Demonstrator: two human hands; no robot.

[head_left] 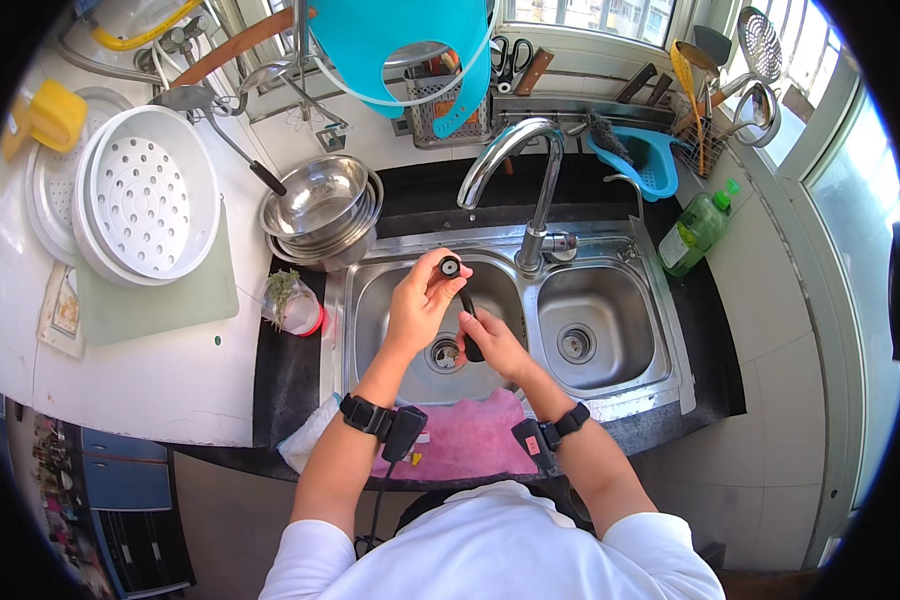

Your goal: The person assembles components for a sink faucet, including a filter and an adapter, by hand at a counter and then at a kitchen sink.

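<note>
Over the left basin of the steel sink [373, 290], both my hands are closed on dark things. My left hand [420, 305] pinches a small round black piece [450, 267] with a pale centre, facing up. Just below and to its right, my right hand [495, 342] grips a black handle-like rod [469, 345] that slants downward. Fingers cover part of both, so I cannot tell whether they are joined. Behind my hands rises the chrome faucet [542, 190], its spout above the left basin. Under my right hand lies the drain strainer [445, 353].
Stacked steel bowls [320, 205] and a clear container [295, 305] with greenery stand left of the sink. White perforated steamers [150, 200] rest farther left. A green soap bottle [695, 232] and blue basket [650, 165] are at right. A pink cloth [480, 435] covers the front edge.
</note>
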